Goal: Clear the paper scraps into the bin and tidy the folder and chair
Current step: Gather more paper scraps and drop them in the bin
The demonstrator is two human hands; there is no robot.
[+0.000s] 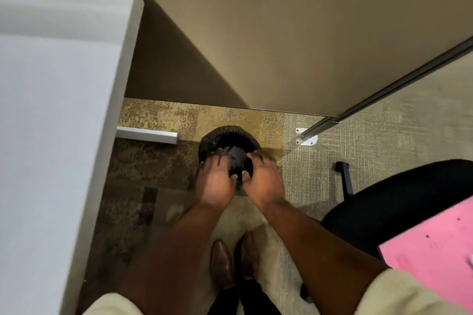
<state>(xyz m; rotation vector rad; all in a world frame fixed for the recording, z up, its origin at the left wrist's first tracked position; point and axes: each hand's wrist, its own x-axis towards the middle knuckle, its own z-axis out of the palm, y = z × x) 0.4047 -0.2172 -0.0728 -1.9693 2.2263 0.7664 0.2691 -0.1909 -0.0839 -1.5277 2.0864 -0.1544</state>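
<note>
A round bin (225,139) with a dark liner stands on the carpet against the wall, straight below me. Over its mouth I hold both hands side by side, palms down. My left hand (217,181) has its fingers spread; my right hand (263,179) has its fingers curled down, thumb tip near the left hand. No paper scrap shows in either hand, and the inside of the bin is dark. A pink folder (435,248) lies on the black chair seat (394,204) at the lower right.
A white desk (51,123) fills the left side, with its metal foot (148,134) on the carpet beside the bin. A partition rail (384,89) with a floor bracket (307,137) runs to the right. The chair armrest (344,174) stands near my right hand. My brown shoes (233,261) are below.
</note>
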